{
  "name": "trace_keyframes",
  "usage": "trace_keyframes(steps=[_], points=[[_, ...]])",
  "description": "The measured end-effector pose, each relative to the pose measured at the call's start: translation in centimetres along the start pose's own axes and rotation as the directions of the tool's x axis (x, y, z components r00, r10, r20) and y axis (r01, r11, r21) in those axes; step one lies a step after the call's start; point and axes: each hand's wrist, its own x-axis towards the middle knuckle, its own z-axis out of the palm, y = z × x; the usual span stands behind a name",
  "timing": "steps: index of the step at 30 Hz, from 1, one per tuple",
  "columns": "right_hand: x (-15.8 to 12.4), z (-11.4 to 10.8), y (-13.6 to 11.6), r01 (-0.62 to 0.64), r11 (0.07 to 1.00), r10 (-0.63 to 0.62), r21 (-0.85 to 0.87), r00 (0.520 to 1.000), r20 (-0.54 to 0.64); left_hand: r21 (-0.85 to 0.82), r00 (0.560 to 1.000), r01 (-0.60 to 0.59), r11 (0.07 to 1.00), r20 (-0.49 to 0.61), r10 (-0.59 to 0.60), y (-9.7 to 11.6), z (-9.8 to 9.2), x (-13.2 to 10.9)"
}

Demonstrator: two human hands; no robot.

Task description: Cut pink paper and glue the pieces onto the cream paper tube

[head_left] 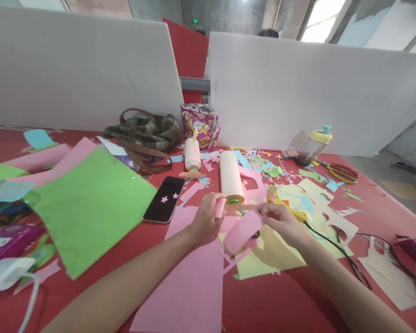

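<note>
Nearest: a large pink sheet (194, 286) lies flat on the red table (280, 305), with a pale yellow sheet (270, 256) just beside it.

Above these sheets, both forearms meet:
- Left hand (205, 218): fingers closed around one end of a pink paper strip (241, 233), which is rolled tight there.
- Right hand (280, 217): thumb and fingertips pinched together on the other end.
- The strip sags in a loose curl between the hands, over the sheets.

Left of the hands: a big green sheet (90, 208). A dark phone (164, 199) lies at its right edge, screen up.

Just beyond the hands: a cream roll (230, 178) lying on its side, green core towards the camera. A black cord (346, 256) runs off to the right.

Middle distance, among many coloured paper scraps:
- Small white bottle (192, 155), upright and opaque, so its contents are not visible.
- Scissors (343, 172) to the right.

Far:
- Plaid bag (145, 132), slumped with brown straps loose; its inside is hidden.
- Snack bag (198, 124), standing and crinkled at the top; I cannot tell what is in it.
- Clear bottle with a yellow lid (314, 145), tilted; its fill is unclear.
- White partition boards (298, 88) behind it all.
</note>
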Motion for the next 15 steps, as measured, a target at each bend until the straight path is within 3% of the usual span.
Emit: trace_keyframes(steps=[3,5,9,15], points=[[0.1,0.5,-0.4,-0.036,0.917,0.01,0.398,0.998,0.067,-0.001,1.0,-0.002,1.0,-0.002,0.002,0.0,0.0,0.0],[0.2,0.9,-0.4,-0.082,0.839,0.029,0.538,0.994,0.106,-0.001,1.0,-0.001,1.0,-0.005,0.001,-0.1,0.0,0.0],[0.2,1.5,0.1,-0.156,0.759,0.093,0.632,0.987,0.132,-0.001,1.0,0.001,1.0,-0.005,-0.001,-0.1,0.0,0.0],[0.2,1.7,0.5,-0.21,0.733,0.159,0.647,0.978,0.137,0.007,1.0,0.003,1.0,-0.01,-0.003,0.0,0.0,0.0]])
